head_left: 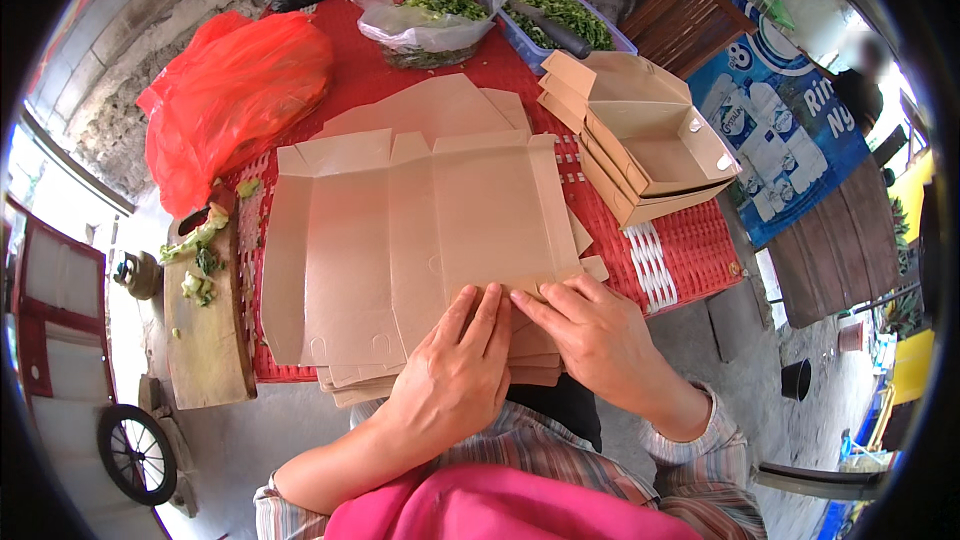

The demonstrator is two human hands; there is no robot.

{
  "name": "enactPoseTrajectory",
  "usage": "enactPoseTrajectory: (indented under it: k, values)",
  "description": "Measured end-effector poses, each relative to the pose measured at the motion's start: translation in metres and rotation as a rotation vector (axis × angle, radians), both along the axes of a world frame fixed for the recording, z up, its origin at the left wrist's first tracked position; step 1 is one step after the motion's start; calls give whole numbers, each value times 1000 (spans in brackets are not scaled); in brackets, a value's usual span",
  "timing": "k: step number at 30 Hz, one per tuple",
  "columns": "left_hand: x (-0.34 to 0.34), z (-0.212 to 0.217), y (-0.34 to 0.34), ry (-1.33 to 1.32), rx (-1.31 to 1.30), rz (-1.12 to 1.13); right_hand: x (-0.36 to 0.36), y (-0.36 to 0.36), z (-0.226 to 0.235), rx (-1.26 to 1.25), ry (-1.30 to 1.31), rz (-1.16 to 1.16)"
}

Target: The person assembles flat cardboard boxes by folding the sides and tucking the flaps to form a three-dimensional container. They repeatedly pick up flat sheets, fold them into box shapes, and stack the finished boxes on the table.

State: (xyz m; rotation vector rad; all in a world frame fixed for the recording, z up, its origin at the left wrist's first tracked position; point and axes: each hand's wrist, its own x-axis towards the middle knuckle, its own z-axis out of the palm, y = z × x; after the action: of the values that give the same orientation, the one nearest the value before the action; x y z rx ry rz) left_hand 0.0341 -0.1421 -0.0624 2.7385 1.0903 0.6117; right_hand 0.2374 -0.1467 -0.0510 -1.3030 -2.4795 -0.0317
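Observation:
A flat brown cardboard box blank (375, 230), creased and with cut tabs, lies on top of a stack of similar blanks at the table's near edge. My left hand (455, 365) rests on its near edge, with fingers stretched out along a crease. Just to the right, my right hand (595, 340) bends its fingers round the near right flap of the same blank; its index finger points at the left fingertips. The thumbs are mostly hidden. More flat blanks (430, 105) show beyond the top one.
Folded open boxes (665, 150) stand nested on the right of the red woven table (695, 250). A red plastic bag (235, 90) is at left, above a wooden board (205, 350) with vegetable scraps. Behind are a clear bag (430, 30) and a blue tray of chopped greens (560, 15) with a knife.

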Motion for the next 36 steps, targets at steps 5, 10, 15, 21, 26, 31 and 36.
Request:
enactPoseTrajectory:
  k: [5,10,15,21,26,31,36]
  values:
    - [-28,17,4,-144,-268,-35,-2,4,2,19,-62,-1]
    - [-81,26,-5,-23,-125,336,2,4,8,-43,-19,-39]
    - [-83,21,-26,43,-152,246,-31,-9,18,127,86,21]
    - [-86,20,-34,28,-117,148,-44,-12,7,-78,15,297]
    - [-91,25,-27,-45,-173,108,-39,-5,6,-113,49,321]
    - [-94,48,-9,-119,-377,53,-40,14,6,-175,162,329]
    - [-98,55,22,-69,-487,82,-53,33,2,-199,257,190]
